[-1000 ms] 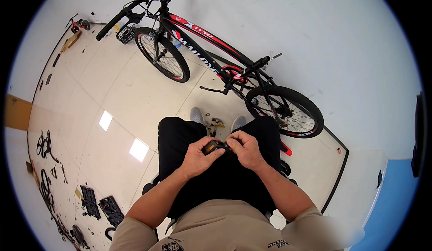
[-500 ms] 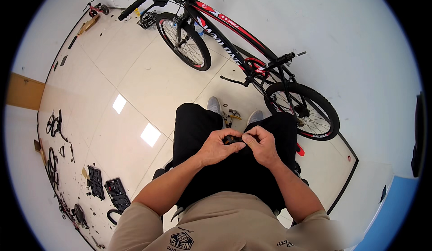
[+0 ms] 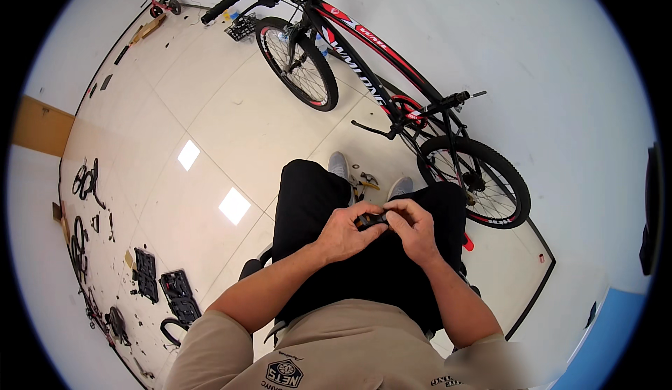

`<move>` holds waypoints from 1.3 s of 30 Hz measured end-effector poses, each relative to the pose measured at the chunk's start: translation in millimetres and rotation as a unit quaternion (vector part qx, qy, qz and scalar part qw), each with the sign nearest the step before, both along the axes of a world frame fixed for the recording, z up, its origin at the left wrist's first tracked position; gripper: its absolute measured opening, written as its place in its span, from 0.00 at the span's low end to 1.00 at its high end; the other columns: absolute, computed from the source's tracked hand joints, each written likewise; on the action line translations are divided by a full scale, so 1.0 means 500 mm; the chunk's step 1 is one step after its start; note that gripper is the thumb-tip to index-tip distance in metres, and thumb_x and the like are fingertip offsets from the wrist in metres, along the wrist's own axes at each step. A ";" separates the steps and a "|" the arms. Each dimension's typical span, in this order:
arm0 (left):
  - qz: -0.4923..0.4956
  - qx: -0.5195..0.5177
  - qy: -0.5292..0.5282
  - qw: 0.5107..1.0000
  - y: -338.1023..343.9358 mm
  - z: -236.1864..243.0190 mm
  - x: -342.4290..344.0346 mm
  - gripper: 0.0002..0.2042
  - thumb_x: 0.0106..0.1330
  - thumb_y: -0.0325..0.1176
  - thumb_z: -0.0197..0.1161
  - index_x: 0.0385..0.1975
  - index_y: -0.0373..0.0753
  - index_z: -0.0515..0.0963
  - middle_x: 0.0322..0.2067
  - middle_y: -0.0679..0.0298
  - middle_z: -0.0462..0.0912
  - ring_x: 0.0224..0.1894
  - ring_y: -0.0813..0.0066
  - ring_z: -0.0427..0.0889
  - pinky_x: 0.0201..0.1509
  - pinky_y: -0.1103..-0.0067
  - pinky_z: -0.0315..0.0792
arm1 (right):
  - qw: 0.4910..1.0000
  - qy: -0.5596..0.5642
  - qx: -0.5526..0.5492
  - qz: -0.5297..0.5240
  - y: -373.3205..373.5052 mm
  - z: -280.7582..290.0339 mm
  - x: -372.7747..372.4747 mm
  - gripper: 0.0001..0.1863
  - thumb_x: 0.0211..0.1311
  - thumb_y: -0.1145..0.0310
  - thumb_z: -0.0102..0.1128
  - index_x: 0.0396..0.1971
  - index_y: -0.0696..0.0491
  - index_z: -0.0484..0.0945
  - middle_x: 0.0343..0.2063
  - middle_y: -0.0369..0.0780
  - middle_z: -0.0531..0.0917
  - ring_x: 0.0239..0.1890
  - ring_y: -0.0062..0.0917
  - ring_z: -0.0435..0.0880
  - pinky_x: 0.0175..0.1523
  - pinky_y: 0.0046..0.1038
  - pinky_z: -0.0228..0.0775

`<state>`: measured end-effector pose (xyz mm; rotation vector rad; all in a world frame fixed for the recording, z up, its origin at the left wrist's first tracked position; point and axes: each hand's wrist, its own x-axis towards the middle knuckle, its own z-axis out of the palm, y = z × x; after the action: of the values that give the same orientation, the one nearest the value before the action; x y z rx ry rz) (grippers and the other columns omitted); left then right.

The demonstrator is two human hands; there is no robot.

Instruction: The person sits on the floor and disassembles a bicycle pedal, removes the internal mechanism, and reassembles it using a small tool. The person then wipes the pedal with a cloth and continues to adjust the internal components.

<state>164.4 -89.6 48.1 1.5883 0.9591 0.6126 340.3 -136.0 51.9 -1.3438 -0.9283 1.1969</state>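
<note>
Both hands meet over lap at frame centre. Left hand (image 3: 343,232) and right hand (image 3: 413,228) pinch small black part (image 3: 371,220) between fingertips, grip narrow. Bike (image 3: 378,82) at 12 o'clock; trays (image 3: 164,288) on floor at 8.

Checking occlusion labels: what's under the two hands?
Between left hand and right hand shows a small black part; beneath lie black trousers. Fingers cover most of the part, so its shape is unclear.

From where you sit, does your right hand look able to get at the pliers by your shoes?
Probably yes: the pliers lie on open floor between the shoes, but the right hand must first leave the small black part.
</note>
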 end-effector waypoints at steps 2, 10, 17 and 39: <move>0.002 0.003 -0.012 1.000 0.001 -0.002 0.000 0.15 0.60 0.30 0.73 0.45 0.34 0.81 0.39 0.59 0.86 0.40 0.74 0.83 0.48 0.78 0.77 | 1.000 -0.015 0.008 0.022 -0.001 -0.011 0.009 0.09 0.64 0.69 0.67 0.29 0.59 0.80 0.24 0.31 0.80 0.28 0.11 0.74 0.34 0.18 0.67; -0.013 -0.001 -0.027 1.000 0.001 -0.006 0.003 0.14 0.61 0.29 0.72 0.45 0.34 0.82 0.40 0.60 0.86 0.43 0.74 0.84 0.50 0.78 0.77 | 0.994 -0.092 -0.026 0.060 -0.004 -0.027 0.034 0.08 0.64 0.70 0.67 0.35 0.59 0.81 0.28 0.33 0.82 0.32 0.12 0.77 0.38 0.18 0.70; -0.033 -0.044 -0.022 0.998 0.000 -0.006 0.003 0.15 0.61 0.29 0.72 0.46 0.35 0.81 0.38 0.62 0.85 0.40 0.78 0.82 0.46 0.80 0.76 | 0.997 -0.055 0.005 0.054 -0.005 -0.022 0.026 0.08 0.64 0.70 0.67 0.32 0.60 0.81 0.26 0.34 0.83 0.31 0.13 0.77 0.37 0.19 0.70; -0.019 0.204 0.024 0.978 -0.018 -0.002 0.005 0.17 0.57 0.28 0.73 0.46 0.36 0.79 0.32 0.55 0.83 0.32 0.58 0.84 0.35 0.73 0.78 | 0.981 -0.191 0.035 -0.025 -0.011 -0.013 -0.001 0.19 0.64 0.65 0.69 0.20 0.57 0.71 0.16 0.31 0.72 0.21 0.12 0.65 0.25 0.22 0.61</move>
<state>166.8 -98.7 47.2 1.9875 0.8718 0.7840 339.8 -141.7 45.5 -1.5594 -1.1869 0.8726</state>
